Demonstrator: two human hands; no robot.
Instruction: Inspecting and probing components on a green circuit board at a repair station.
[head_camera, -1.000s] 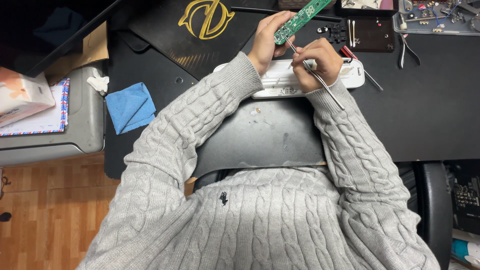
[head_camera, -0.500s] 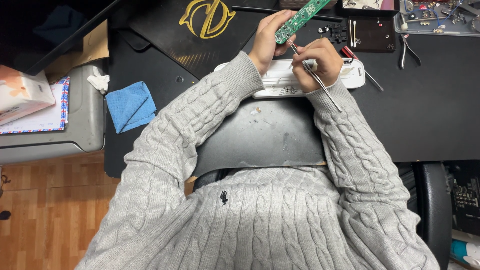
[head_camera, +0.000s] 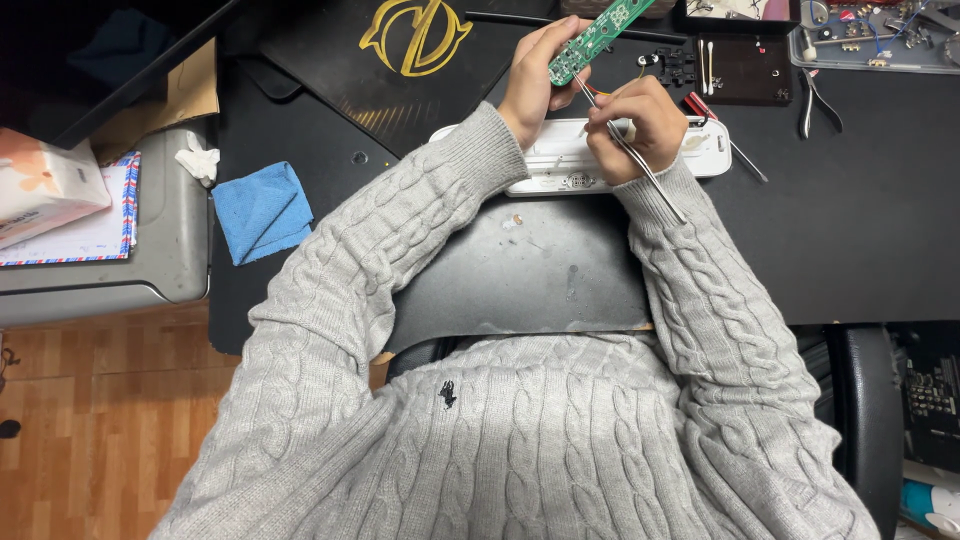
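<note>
A: Head view, only one we have. Landmark is the white casing (head_camera: 580, 160) lying flat on the black surface (head_camera: 860, 230). What do we log for the hands?

B: Left hand (head_camera: 530, 80) is raised just above the casing's far edge, grip clamped on the near end of a green circuit board (head_camera: 597, 28). The board tilts up and away from the casing, its far end running out of the top of the picture.

A: Right hand?

B: Right hand (head_camera: 640, 125) hovers over the casing's middle, grip closed pencil-style round metal tweezers (head_camera: 630, 150). The tips meet the board's near end; the tail sticks back over the casing's near edge toward the grey sleeve. We can't tell whether the tips pinch anything, too small.

A: Handling call on the board?

B: We judge it light, thin, stiff and fragile: bare parts on its face, possibly a wire off it. Hold it by the long edges or a bare end, as the left hand seems to, never on the components. The tweezers are slim, hard and likely slick, so a light pinch mid-shaft suits.

A: Rest, fast.

B: Far left of the casing, a folded blue cloth (head_camera: 262, 208). Beyond the casing on the right, a dark tray (head_camera: 740, 65) of small parts. Right of the casing, pliers (head_camera: 812, 100). Beyond the casing on the left, a gold emblem on a mat (head_camera: 415, 35).
</note>
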